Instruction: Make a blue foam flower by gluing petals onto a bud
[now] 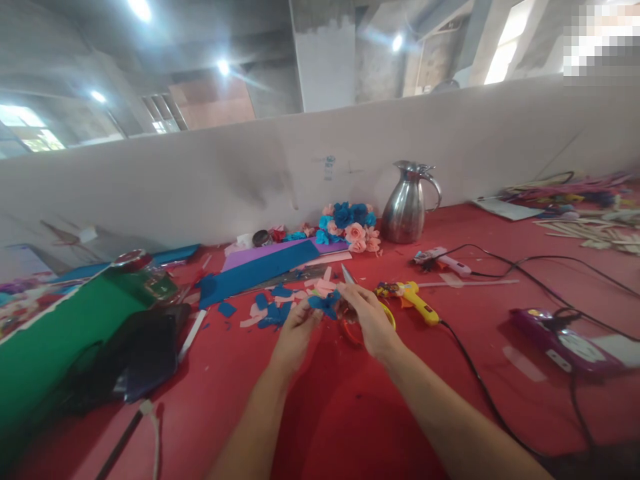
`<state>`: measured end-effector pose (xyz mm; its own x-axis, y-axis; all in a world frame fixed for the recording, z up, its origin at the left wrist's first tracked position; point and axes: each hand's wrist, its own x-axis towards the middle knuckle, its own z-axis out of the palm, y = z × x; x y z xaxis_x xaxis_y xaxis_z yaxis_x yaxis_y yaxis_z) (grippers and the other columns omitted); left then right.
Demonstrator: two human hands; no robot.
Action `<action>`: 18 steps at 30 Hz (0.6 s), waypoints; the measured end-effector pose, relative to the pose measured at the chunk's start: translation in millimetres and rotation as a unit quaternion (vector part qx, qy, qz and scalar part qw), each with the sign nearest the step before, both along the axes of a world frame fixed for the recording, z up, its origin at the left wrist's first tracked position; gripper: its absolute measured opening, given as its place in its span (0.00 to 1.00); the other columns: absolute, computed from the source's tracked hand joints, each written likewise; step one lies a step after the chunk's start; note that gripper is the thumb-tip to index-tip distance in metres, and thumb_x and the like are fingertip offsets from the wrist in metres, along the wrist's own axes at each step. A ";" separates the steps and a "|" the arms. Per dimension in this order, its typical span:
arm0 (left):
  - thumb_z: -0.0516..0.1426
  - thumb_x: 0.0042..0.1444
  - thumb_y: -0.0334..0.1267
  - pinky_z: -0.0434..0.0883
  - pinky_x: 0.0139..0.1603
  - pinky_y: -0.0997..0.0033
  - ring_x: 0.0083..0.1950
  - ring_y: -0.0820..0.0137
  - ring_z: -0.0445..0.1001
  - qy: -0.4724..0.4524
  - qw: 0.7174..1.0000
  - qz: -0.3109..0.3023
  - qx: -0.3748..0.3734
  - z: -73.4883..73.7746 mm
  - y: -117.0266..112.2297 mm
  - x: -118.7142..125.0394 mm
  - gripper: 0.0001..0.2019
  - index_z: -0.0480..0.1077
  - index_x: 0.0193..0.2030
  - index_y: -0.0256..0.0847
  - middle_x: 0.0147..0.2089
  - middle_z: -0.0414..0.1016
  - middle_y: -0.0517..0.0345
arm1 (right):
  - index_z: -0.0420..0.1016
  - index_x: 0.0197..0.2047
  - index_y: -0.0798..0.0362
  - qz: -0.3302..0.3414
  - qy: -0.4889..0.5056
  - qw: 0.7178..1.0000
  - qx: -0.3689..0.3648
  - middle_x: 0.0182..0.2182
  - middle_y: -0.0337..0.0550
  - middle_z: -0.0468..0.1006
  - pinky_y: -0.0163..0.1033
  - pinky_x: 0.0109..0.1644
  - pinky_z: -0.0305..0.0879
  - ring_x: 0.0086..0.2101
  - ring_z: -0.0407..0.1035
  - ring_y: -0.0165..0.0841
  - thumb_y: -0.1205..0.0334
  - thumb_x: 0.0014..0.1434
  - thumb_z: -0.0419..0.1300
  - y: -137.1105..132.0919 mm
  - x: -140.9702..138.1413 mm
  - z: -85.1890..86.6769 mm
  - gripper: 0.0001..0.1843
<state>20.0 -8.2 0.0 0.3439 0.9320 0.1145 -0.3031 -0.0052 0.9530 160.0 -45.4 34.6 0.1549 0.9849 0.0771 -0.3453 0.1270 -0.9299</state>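
Between my two hands is a small blue paper flower (325,304). The fingers of my left hand (299,328) pinch its left side. My right hand (371,319) has its fingertips closed on the right side, partly hiding it. Under and beside the right hand show red and yellow rounded loops (391,316), and a pointed metal blade (347,274) sticks out beyond the fingers; together they look like scissors, mostly covered. Just left of the flower, cut blue and pink paper pieces (274,313) lie scattered on the red table (320,413).
A yellow glue gun (420,305) and a pink glue gun (445,260) lie right, with trailing cords. Behind are a blue paper strip (260,270), a bunch of paper flowers (353,230) and a metal jug (407,203). A purple power strip (565,343) sits right, a green board (55,340) left.
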 end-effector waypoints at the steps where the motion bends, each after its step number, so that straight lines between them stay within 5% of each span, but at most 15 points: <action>1: 0.64 0.48 0.39 0.64 0.53 0.67 0.46 0.65 0.73 0.001 1.000 -0.001 0.002 -0.5 0.1 -0.4 0.11 0.77 0.40 0.42 0.40 0.79 0.56 | 0.70 0.22 0.52 -0.002 -0.007 1.000 0.003 0.18 0.38 0.68 0.35 0.25 0.46 0.22 0.59 0.28 0.45 0.50 0.61 -0.1 -0.5 0.7 0.19; 7: 0.65 0.46 0.37 0.65 0.48 0.70 0.43 0.68 0.72 -0.048 0.998 -0.012 -0.033 2.9 -0.6 3.7 0.11 0.77 0.39 0.43 0.38 0.78 0.58 | 0.69 0.21 0.52 0.000 -0.005 1.000 0.022 0.18 0.33 0.64 0.35 0.27 0.50 0.21 0.54 0.27 0.53 0.45 0.63 -0.4 -1.8 4.9 0.12; 18: 0.65 0.42 0.32 0.66 0.32 0.70 0.26 0.74 0.66 -0.131 0.967 -0.095 -0.196 17.3 -8.8 -0.3 0.06 0.72 0.27 0.35 0.23 0.66 0.60 | 0.74 0.25 0.52 0.043 0.011 0.999 0.023 0.21 0.36 0.71 0.34 0.26 0.53 0.21 0.58 0.27 0.50 0.48 0.63 -2.8 -1.9 6.0 0.13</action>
